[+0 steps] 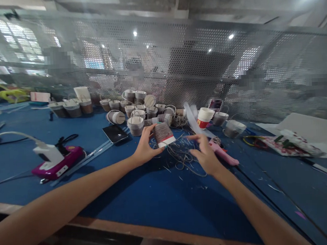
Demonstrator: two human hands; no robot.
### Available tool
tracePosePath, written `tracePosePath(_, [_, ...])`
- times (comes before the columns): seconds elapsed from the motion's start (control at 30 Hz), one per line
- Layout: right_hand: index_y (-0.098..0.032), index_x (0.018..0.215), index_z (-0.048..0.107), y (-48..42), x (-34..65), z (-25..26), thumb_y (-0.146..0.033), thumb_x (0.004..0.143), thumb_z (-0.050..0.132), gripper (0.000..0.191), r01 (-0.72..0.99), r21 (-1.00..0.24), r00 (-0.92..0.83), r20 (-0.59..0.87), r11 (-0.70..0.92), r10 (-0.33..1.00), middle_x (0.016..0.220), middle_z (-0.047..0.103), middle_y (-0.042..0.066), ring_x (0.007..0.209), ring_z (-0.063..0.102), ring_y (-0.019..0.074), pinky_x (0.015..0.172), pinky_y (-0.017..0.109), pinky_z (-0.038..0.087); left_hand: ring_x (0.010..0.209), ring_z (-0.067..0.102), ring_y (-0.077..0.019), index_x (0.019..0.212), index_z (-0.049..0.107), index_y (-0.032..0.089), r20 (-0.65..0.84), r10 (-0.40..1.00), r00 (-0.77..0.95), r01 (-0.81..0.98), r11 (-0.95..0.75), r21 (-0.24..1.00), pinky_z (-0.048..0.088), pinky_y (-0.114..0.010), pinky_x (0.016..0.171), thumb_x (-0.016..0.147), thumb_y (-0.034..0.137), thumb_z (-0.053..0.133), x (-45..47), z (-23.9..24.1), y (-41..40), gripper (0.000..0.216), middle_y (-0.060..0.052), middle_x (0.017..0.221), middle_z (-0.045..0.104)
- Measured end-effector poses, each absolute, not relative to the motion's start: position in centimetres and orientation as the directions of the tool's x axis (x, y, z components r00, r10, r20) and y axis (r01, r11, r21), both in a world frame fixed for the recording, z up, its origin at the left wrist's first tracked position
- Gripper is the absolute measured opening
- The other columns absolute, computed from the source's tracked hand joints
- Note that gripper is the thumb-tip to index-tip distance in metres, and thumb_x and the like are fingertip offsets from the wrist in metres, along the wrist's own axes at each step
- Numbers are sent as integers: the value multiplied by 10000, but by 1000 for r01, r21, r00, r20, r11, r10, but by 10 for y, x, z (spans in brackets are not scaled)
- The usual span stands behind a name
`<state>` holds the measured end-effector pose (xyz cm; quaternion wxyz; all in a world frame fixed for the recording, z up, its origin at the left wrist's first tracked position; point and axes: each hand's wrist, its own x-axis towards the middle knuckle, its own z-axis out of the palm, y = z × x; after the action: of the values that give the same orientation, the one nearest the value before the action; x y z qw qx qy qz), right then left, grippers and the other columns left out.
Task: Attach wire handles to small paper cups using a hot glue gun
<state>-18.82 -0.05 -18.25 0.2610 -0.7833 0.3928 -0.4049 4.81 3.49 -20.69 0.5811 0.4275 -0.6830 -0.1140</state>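
Observation:
My left hand [147, 146] grips a paper cup [164, 134] on its side, fingers over the top and thumb below. Grey-brown cord is wound around most of the cup; a white and red band stays bare at the end towards me. To the right, my right hand [205, 155] hovers apart from the cup, index finger stretched out and thumb separate, with nothing visible between them. Loose cord [185, 159] lies in loops on the blue table [161, 198] beneath and between the hands. Just beside my right hand lies a pink glue gun [223, 153].
Several cord-wrapped cups with handles [135, 124] crowd the back. A stack of paper cups [205, 117] stands right of them. At left are a phone [115, 134] and a purple power strip [58, 165] with a white plug. A perforated metal screen [155, 58] rises behind.

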Motion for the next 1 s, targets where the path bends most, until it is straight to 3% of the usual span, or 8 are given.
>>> tracePosePath(0.1, [-226, 883, 412, 11, -177, -183, -347, 779, 538, 204, -59, -959, 616, 185, -278, -766, 900, 635, 60, 883, 609, 223, 848, 418, 445, 1223, 466, -272, 1327, 362, 268, 685, -726, 54, -450, 595, 666, 428, -474, 1044, 646, 247, 743, 48, -208, 34, 781, -98, 1287, 399])
tracePosePath(0.2, [-219, 724, 428, 16, -174, -173, -408, 781, 525, 220, 193, -981, 686, 150, -21, -712, 618, 563, 0, 587, 562, 170, 627, 333, 454, 1225, 466, -283, 1311, 378, 255, 657, -752, 55, -427, 577, 696, 415, -492, 1047, 622, 247, 756, 47, -207, 34, 787, -106, 1294, 408])
tracePosePath(0.4, [-217, 630, 436, -1, -186, -163, -393, 768, 460, 226, 304, -945, 442, 27, 121, -897, 507, 466, -10, 462, 452, 136, 488, 275, 391, 1191, 513, -294, 1292, 384, 234, 550, -829, -100, -276, 554, 785, 411, -519, 1027, 631, 239, 738, 45, -202, 41, 750, -126, 1272, 498])
tracePosePath(0.5, [-225, 710, 428, -9, -186, -174, -438, 787, 440, 226, -2, -999, 130, -34, 34, -991, 674, 573, 42, 601, 561, 197, 556, 336, 458, 1175, 527, -302, 1283, 386, 232, 533, -839, -105, -208, 543, 813, 424, -523, 1008, 633, 266, 739, 46, -203, 41, 741, -125, 1236, 530])
tracePosePath(0.6, [-221, 836, 452, -6, -186, -181, -427, 782, 502, 219, -282, -890, -31, 382, -358, -924, 942, 615, 100, 914, 571, 260, 769, 420, 476, 1159, 534, -295, 1273, 401, 239, 533, -841, -92, -240, 538, 808, 425, -525, 1004, 634, 285, 741, 46, -204, 39, 725, -114, 1220, 535])
tracePosePath(0.7, [-220, 915, 468, 9, -186, -178, -370, 830, 483, 173, -172, -721, 187, 646, -672, -740, 1162, 585, 112, 1077, 516, 244, 893, 421, 430, 1151, 530, -286, 1276, 412, 250, 551, -831, -81, -354, 541, 763, 424, -523, 1003, 617, 265, 752, 45, -204, 38, 741, -103, 1216, 516])
tracePosePath(0.8, [-226, 873, 465, 26, -184, -172, -311, 902, 418, 102, 77, -783, 495, 567, -617, -659, 1190, 598, 78, 829, 566, 170, 784, 362, 461, 1135, 532, -282, 1282, 423, 252, 573, -817, -67, -448, 538, 714, 453, -508, 974, 607, 238, 756, 45, -203, 38, 753, -95, 1199, 489])
tracePosePath(1.0, [-217, 806, 466, 36, -176, -173, -359, 910, 437, 179, 65, -878, 685, 384, -474, -618, 1118, 637, 66, 607, 485, 113, 610, 297, 467, 1145, 514, -276, 1262, 432, 254, 595, -803, -38, -482, 536, 693, 460, -504, 976, 591, 204, 760, 44, -203, 38, 749, -84, 1188, 462])
